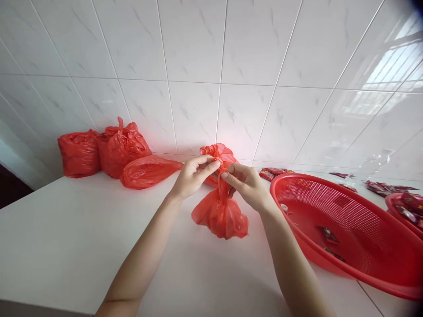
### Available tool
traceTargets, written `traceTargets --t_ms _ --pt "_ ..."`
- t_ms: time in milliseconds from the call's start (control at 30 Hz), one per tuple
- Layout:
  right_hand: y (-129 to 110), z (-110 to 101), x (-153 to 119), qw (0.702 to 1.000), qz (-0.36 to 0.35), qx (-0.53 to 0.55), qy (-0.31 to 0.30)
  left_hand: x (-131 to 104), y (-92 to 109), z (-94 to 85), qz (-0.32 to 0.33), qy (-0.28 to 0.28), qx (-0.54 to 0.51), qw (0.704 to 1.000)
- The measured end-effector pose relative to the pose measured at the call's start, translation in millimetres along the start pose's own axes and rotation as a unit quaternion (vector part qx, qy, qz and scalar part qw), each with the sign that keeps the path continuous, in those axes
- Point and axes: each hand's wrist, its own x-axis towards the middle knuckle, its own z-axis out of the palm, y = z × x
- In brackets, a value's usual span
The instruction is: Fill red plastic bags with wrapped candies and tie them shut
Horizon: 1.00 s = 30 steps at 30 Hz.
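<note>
A red plastic bag (223,215) hangs from my two hands just above the white counter, its lower part bulging and its neck gathered narrow. My left hand (197,174) pinches the bunched plastic at the top between thumb and fingers. From the other side my right hand (246,182) grips the twisted neck, thumb pressed against the fingers. Whether a knot is formed there I cannot make out. Behind my hands, more red plastic (223,152) spreads up near the wall. What the bag contains does not show.
Two full red bags (79,154) and a flatter red bag (148,171) sit at the back left. A large red plastic basket (330,185) with a few small packets fills the right. Beyond it lie wrapped packets (390,188), a clear bottle and a smaller red basket (395,204).
</note>
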Motion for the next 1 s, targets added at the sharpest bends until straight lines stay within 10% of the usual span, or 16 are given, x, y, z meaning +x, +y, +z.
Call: traceTargets --t_ms 367,633,1000 --pt "0.3 -4.5 0.0 0.99 -0.062 0.025 0.124 -3.0 -14.7 16.1 -0.109 -0.221 0.008 0.969" --pt "6.7 -24.4 -4.2 0.985 -0.019 -0.132 0.109 -1.2 -19.5 17.6 -0.099 -0.081 0.075 0.989" --pt "11.6 -35.2 -0.4 0.961 0.043 -0.25 -0.107 4.7 -14.4 -18.7 -0.035 0.09 0.058 0.994"
